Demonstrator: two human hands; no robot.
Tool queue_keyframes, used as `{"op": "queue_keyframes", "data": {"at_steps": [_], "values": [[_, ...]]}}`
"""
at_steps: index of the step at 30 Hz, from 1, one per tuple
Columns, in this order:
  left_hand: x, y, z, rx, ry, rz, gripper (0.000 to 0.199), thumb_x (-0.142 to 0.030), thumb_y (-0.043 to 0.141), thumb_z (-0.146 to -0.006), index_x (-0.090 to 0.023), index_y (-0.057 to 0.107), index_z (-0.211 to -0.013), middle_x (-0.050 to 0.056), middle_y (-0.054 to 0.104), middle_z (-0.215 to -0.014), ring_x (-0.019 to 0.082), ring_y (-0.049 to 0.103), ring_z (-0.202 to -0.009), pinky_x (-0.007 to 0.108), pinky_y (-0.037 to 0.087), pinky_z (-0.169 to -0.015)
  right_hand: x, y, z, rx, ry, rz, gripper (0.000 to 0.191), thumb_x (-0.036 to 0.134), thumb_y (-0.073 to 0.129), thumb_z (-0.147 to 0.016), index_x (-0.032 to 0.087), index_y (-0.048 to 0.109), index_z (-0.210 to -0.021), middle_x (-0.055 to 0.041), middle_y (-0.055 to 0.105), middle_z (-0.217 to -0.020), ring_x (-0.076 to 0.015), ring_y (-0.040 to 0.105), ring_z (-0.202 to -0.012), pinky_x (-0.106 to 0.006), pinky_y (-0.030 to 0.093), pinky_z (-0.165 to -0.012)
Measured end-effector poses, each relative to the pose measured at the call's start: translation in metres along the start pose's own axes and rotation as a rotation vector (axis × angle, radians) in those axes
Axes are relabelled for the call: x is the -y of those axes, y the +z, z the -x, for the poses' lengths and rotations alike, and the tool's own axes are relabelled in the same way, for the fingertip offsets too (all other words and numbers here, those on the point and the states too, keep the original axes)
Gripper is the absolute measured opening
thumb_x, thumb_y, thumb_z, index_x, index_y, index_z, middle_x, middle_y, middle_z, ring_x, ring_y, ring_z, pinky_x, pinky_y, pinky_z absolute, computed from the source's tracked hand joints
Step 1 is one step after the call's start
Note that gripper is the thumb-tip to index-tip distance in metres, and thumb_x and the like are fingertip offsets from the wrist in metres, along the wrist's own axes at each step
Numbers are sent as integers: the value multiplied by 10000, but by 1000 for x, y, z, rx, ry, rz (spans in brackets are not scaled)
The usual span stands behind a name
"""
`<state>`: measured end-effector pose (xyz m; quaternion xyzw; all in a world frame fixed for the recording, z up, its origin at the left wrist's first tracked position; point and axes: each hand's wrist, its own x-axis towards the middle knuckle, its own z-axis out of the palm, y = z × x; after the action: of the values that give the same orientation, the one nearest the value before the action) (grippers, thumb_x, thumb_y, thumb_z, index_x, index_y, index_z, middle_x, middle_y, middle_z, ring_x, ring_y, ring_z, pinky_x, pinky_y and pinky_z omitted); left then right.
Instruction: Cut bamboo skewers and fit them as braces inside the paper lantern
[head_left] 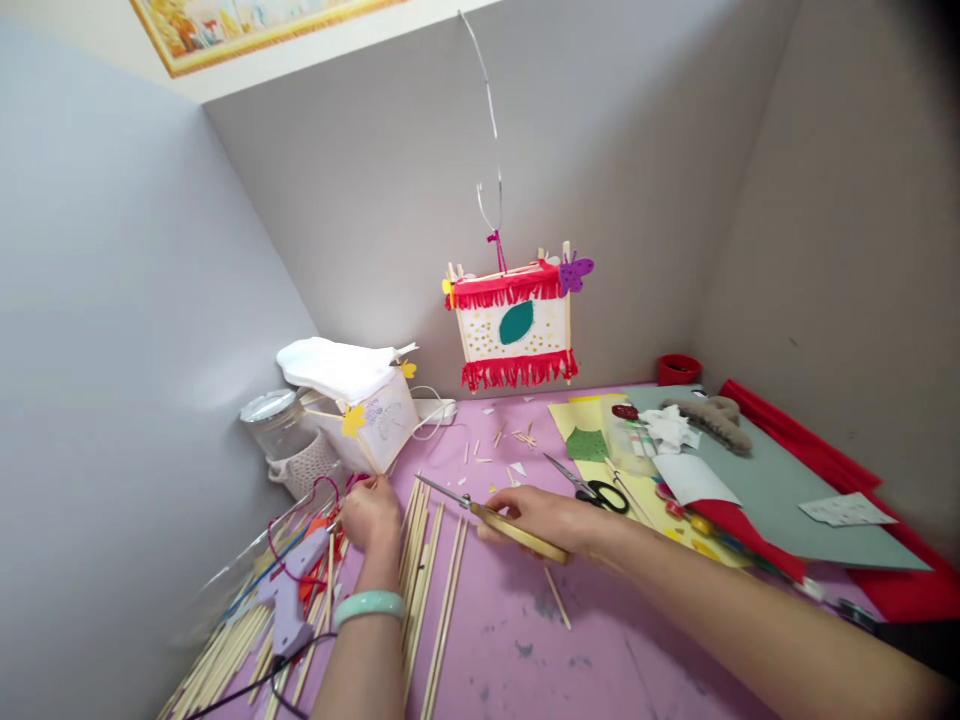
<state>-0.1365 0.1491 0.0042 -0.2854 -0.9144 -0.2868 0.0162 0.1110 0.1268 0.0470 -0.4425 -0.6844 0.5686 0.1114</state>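
My right hand point(532, 515) grips gold-handled scissors point(486, 515), whose blades point left toward my left hand. My left hand point(369, 512), a green bangle at its wrist, has curled fingers beside the white paper lantern point(386, 425); what they hold is hidden. Magenta cord point(281, 545) loops to the left of that hand, over a lilac glue gun point(289, 600). Thin wooden sticks point(420, 570) lie between my arms. A second lantern point(484, 330), with red fringe and a teal leaf shape, hangs from a wire hook above the table.
Black-handled scissors point(600, 492) rest on yellow sheets at the right. A clear plastic box point(628, 440), grey-green board point(810, 490) and red cloth point(900, 590) lie beyond. At the left stands a lidded jar point(270, 415). Stick scraps point(525, 438) dot the purple table point(540, 660).
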Motion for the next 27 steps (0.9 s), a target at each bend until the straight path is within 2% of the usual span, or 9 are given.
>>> {"op": "queue_keyframes", "data": {"at_steps": [3,6,9,13,20,27], "values": [[1,1,1,-13,-3,9,373,-325,464,-764,-144,715,-972,202,693,-889,344,628,-896,387,454,-720,-2,8,-31,130,25,-82,547,642,636,-649,203,600,-975,69,428,-531,-67,355,-409,-179,253,-354],[1,1,1,-19,-6,23,364,-325,462,-769,-148,718,-958,193,697,-868,334,632,-881,380,451,-722,1,15,-58,129,18,-82,503,618,655,-643,191,598,-902,74,420,-504,-62,339,-371,-181,267,-328],[1,0,2,-18,-12,36,363,-333,466,-774,-142,717,-952,191,699,-858,325,639,-853,374,449,-716,9,19,-73,127,57,-80,448,593,674,-632,192,580,-809,75,427,-484,-60,337,-349,-181,274,-316],[1,0,1,-11,-12,47,355,-324,470,-778,-136,714,-955,186,701,-854,320,639,-853,372,445,-719,17,22,-79,146,61,-145,447,571,712,-602,192,538,-762,83,420,-465,-52,330,-347,-171,271,-318],[1,0,0,-2,-18,53,347,-341,479,-785,-150,713,-957,168,705,-874,315,636,-869,370,440,-734,10,25,-84,146,36,-255,451,543,726,-614,195,527,-820,90,414,-486,-47,351,-352,-158,264,-313],[0,-1,1,4,-34,59,357,-359,486,-786,-149,709,-968,177,702,-879,321,636,-872,370,441,-723,10,25,-87,155,55,-253,430,517,735,-615,191,523,-801,89,422,-502,-46,364,-358,-155,258,-300]]}}
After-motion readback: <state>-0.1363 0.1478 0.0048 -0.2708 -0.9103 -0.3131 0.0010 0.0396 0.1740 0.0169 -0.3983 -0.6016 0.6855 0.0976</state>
